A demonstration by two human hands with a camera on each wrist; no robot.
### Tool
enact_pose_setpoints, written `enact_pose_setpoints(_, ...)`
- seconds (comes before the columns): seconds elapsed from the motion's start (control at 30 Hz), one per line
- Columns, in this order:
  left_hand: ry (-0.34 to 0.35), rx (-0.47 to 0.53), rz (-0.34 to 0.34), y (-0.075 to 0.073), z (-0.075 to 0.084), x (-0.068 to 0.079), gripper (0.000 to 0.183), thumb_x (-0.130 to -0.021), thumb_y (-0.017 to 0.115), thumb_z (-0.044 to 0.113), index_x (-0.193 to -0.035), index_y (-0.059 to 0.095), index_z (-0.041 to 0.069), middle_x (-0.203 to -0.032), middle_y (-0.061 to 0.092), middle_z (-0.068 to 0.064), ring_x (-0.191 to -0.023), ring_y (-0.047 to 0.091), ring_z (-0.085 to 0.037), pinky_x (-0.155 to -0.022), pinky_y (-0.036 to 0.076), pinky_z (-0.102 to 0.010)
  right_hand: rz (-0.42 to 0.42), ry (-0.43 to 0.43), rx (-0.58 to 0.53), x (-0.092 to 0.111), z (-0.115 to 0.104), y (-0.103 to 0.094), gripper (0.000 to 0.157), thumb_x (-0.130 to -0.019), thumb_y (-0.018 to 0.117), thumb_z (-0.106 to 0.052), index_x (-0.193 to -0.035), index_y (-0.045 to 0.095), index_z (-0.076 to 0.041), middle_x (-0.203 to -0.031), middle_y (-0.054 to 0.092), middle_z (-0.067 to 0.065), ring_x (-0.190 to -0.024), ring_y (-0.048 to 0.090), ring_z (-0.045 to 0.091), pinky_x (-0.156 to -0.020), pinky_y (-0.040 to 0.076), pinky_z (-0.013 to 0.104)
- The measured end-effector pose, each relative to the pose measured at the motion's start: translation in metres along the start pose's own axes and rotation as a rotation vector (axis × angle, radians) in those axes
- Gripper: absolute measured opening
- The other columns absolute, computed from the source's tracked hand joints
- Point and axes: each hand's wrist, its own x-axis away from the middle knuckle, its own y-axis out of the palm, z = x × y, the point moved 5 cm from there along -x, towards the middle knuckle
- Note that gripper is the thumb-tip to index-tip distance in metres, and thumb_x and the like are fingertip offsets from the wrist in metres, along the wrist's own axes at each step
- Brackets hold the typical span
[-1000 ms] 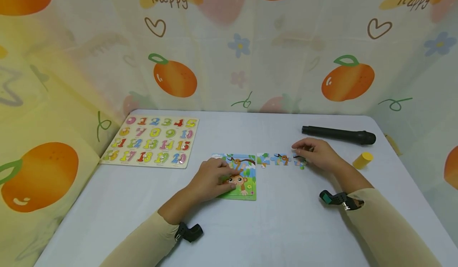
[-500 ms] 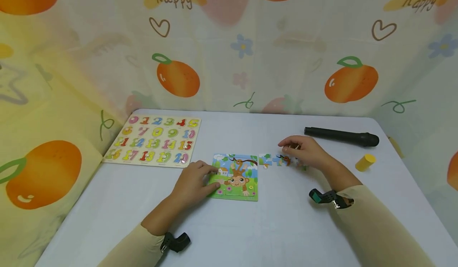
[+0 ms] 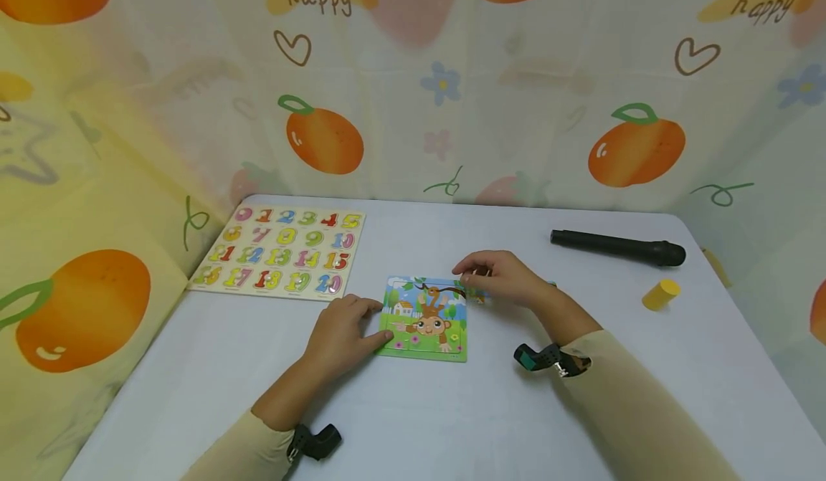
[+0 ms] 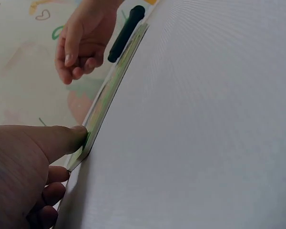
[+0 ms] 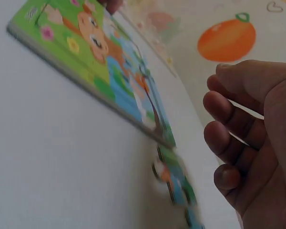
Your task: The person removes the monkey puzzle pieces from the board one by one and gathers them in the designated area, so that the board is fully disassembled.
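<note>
1. Left hand [image 3: 340, 332] at 9 o'clock: fingers fairly straight, thumb resting on the monkey jigsaw [image 3: 426, 323] near its 8 o'clock edge. Jigsaw's flat on the counter [image 3: 413, 416].
2. Right hand [image 3: 500, 277], 2 o'clock: fingers loosely curled, nothing in them.
3. Loose jigsaw pieces [image 5: 175, 174] sit right by that corner, so I'd steady lightly and avoid dragging them.
4. Further out: number puzzle [image 3: 293, 248] at 10, black microphone (I think) [image 3: 617, 248] at 2, yellow cylinder [image 3: 661, 294] near 3.

Soft light is falling on the worktop [image 3: 413, 424] in the head view, faint shadows spreading beneath the forearms [image 3: 281, 395]. Both wrist views are looking dimmer, and blur is smearing the right one's puzzle pieces [image 5: 175, 180].
</note>
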Motion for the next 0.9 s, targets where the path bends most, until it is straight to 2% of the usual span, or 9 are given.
enact_pose_setpoints(0.2, -0.007, 0.001, 0.0, -0.001, 0.001, 0.0, 0.052, -0.084, 0.091, 0.041, -0.125, 0.076, 0.013, -0.107, 0.067, 0.0, -0.094, 0.055, -0.019, -0.084, 0.046, -0.041, -0.047, -0.014, -0.034, -0.016, -0.014, 0.026, 0.02, -0.102, 0.072, -0.015, -0.119, 0.079, -0.009, -0.101, 0.074, -0.001, -0.082, 0.059, 0.019, -0.069, 0.047, 0.03)
enact_pose_setpoints(0.37, -0.009, 0.004, -0.005, 0.0, 0.0, -0.001, 0.052, -0.084, 0.091, 0.041, -0.126, 0.076, 0.013, -0.105, 0.066, 0.0, -0.092, 0.054, -0.018, -0.082, 0.045, -0.04, -0.105, -0.034, -0.032, -0.023, -0.024, 0.052, 0.02, -0.103, 0.071, -0.016, -0.122, 0.078, -0.01, -0.109, 0.075, -0.002, -0.088, 0.063, 0.015, -0.079, 0.052, 0.032)
enact_pose_setpoints(0.47, -0.003, 0.007, -0.004, 0.0, 0.0, 0.0, 0.051, -0.084, 0.091, 0.04, -0.125, 0.076, 0.013, -0.104, 0.066, 0.0, -0.091, 0.054, -0.018, -0.082, 0.045, -0.039, -0.125, -0.046, 0.005, -0.025, -0.029, 0.066, 0.022, -0.103, 0.072, -0.018, -0.124, 0.077, -0.012, -0.112, 0.073, -0.004, -0.09, 0.062, 0.012, -0.082, 0.052, 0.031)
enact_pose_setpoints(0.67, 0.017, 0.007, 0.013, -0.001, 0.0, 0.0, 0.048, -0.084, 0.091, 0.038, -0.123, 0.077, 0.013, -0.101, 0.066, 0.0, -0.089, 0.055, -0.017, -0.081, 0.045, -0.04, -0.141, -0.051, 0.088, -0.029, -0.04, 0.085, 0.028, -0.103, 0.072, -0.021, -0.13, 0.074, -0.013, -0.117, 0.069, -0.002, -0.087, 0.06, 0.012, -0.079, 0.052, 0.031)
enact_pose_setpoints(0.9, 0.022, 0.014, 0.016, -0.001, -0.001, 0.0, 0.047, -0.085, 0.091, 0.037, -0.122, 0.077, 0.013, -0.101, 0.066, 0.0, -0.091, 0.057, -0.018, -0.083, 0.047, -0.041, -0.162, -0.014, 0.182, -0.032, -0.045, 0.097, 0.033, -0.098, 0.078, -0.019, -0.129, 0.076, -0.011, -0.126, 0.067, 0.002, -0.114, 0.062, 0.017, -0.104, 0.048, 0.04)
